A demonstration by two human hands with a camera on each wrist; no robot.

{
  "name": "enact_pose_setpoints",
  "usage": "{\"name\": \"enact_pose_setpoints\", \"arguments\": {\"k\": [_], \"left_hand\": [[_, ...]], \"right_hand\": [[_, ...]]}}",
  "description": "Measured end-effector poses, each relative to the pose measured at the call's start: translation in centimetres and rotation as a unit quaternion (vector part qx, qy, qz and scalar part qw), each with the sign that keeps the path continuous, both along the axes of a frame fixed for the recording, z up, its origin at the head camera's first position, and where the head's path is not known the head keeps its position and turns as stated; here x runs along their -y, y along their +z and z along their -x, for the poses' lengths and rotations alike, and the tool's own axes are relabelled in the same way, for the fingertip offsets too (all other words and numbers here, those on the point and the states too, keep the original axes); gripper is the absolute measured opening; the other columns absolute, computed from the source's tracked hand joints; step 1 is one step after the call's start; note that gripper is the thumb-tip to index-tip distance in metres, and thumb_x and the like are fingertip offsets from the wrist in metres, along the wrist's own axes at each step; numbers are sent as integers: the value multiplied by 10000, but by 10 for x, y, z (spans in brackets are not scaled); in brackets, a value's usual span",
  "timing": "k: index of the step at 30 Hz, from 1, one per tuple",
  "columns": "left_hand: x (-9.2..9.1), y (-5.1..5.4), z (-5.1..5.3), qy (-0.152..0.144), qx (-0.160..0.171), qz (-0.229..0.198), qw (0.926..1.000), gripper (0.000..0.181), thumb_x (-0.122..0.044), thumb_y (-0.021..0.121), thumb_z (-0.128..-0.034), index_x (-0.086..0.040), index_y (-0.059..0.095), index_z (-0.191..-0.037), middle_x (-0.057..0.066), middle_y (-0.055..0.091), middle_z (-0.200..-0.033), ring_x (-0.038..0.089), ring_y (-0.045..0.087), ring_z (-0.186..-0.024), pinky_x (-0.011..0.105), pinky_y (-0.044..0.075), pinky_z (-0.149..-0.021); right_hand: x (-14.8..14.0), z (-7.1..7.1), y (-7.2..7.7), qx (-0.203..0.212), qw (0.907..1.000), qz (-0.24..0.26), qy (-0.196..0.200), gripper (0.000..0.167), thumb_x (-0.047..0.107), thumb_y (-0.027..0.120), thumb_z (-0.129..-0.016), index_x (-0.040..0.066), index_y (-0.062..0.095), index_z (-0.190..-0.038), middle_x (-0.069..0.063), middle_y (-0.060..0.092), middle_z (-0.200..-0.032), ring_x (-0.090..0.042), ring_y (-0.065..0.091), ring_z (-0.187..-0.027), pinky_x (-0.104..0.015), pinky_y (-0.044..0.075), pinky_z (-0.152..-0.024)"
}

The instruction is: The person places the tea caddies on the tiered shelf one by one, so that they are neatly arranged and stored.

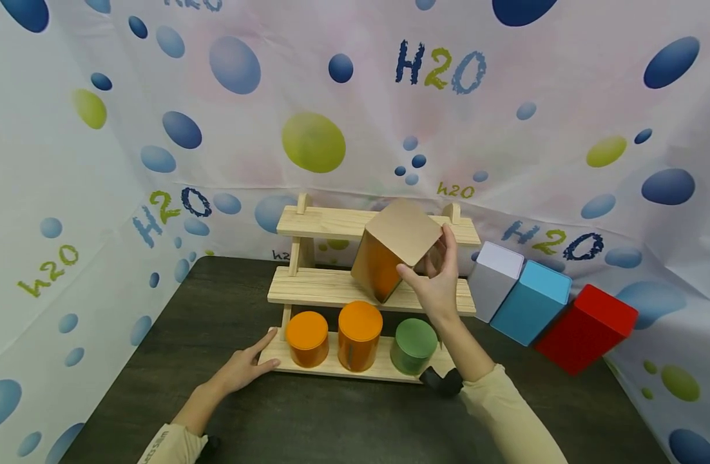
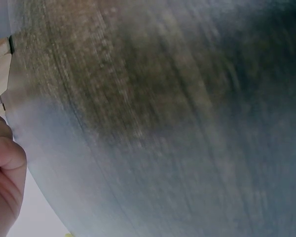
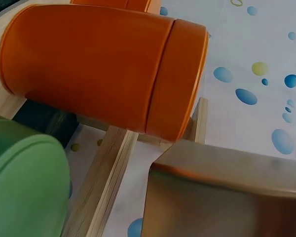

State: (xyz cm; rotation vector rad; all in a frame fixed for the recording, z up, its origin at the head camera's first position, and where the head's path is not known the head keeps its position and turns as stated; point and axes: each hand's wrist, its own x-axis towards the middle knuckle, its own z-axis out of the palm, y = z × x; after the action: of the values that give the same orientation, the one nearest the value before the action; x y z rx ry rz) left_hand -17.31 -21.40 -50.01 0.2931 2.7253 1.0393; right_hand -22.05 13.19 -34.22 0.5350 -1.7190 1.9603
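Note:
My right hand (image 1: 439, 283) grips a gold box (image 1: 404, 229) by its right side, thumb in front and fingers behind. The box is turned at an angle over the middle board of a three-tier wooden shelf (image 1: 308, 283); whether it touches the board I cannot tell. At the lower left, my left hand (image 1: 241, 370) holds the end of the bottom board between thumb and fingers. Two orange canisters, a shorter one (image 1: 307, 335) and a taller one (image 1: 359, 332), stand on that board beside a green canister (image 1: 413, 345). The right wrist view shows the gold box (image 3: 227, 197) close up.
Right of the shelf stand a white box (image 1: 495, 277), a blue box (image 1: 531, 299) and a red box (image 1: 589, 328) in a slanting row. The dark table (image 1: 332, 419) meets a dotted curtain (image 1: 378, 148) behind and at both sides.

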Motion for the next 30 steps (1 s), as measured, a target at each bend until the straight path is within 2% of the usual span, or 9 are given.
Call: {"name": "enact_pose_setpoints", "arguments": {"k": [6, 10, 14, 19, 24, 28, 30], "left_hand": [[-1, 0, 0, 19, -9, 44, 10000, 732, -380, 591, -871, -94, 247, -1450, -32, 334, -525, 105, 254, -479, 273, 300, -526], [-1, 0, 1, 51, 18, 124, 9999, 734, -386, 594, -868, -95, 252, -1449, -4, 470, -602, 129, 381, -551, 310, 366, -607], [-1, 0, 1, 98, -4, 198, 9998, 731, -384, 603, -861, -94, 269, -1443, 145, 627, -844, 168, 486, -669, 367, 408, -685], [-2, -1, 0, 131, -63, 216, 9997, 727, -383, 612, -856, -91, 286, -1437, 303, 548, -1156, 235, 563, -813, 452, 440, -761], [-1, -2, 0, 129, -66, 215, 9997, 732, -391, 611, -855, -92, 285, -1438, 326, 472, -1246, 323, 583, -953, 502, 428, -821], [-1, -1, 0, 130, -62, 204, 9997, 735, -396, 611, -853, -92, 285, -1437, 322, 474, -1246, 310, 584, -950, 499, 427, -825], [-1, -1, 1, 103, -71, 194, 9997, 736, -392, 611, -854, -91, 281, -1439, 319, 530, -1171, 272, 584, -879, 480, 433, -807]], "right_hand": [[11, 10, 2, -60, 9986, -280, 436, 1113, 382, 796, -670, 8, 91, -1446, -154, 196, -1429, -249, 242, -1297, -386, 217, -1064], [19, 15, 4, 1, 9963, -553, 653, 1137, 476, 776, -646, 28, 108, -1449, -150, 202, -1438, -252, 230, -1307, -411, 222, -1059], [28, 21, 5, 103, 9928, -748, 928, 1059, 388, 784, -688, 57, 131, -1453, -150, 222, -1421, -255, 237, -1305, -410, 232, -1055], [38, 30, 4, 256, 9892, -902, 1127, 1030, 357, 773, -713, 64, 127, -1458, -134, 201, -1435, -264, 233, -1310, -414, 231, -1055], [44, 39, 0, 415, 9856, -945, 1337, 899, 107, 714, -783, 65, 122, -1459, -133, 190, -1445, -275, 228, -1313, -425, 204, -1063], [48, 44, -4, 508, 9803, -1212, 1474, 874, -4, 669, -787, 47, 110, -1458, -151, 177, -1458, -290, 201, -1336, -439, 187, -1066], [49, 45, -4, 551, 9775, -1323, 1547, 856, -20, 648, -802, 39, 102, -1459, -153, 163, -1470, -298, 183, -1349, -453, 180, -1066]]}}
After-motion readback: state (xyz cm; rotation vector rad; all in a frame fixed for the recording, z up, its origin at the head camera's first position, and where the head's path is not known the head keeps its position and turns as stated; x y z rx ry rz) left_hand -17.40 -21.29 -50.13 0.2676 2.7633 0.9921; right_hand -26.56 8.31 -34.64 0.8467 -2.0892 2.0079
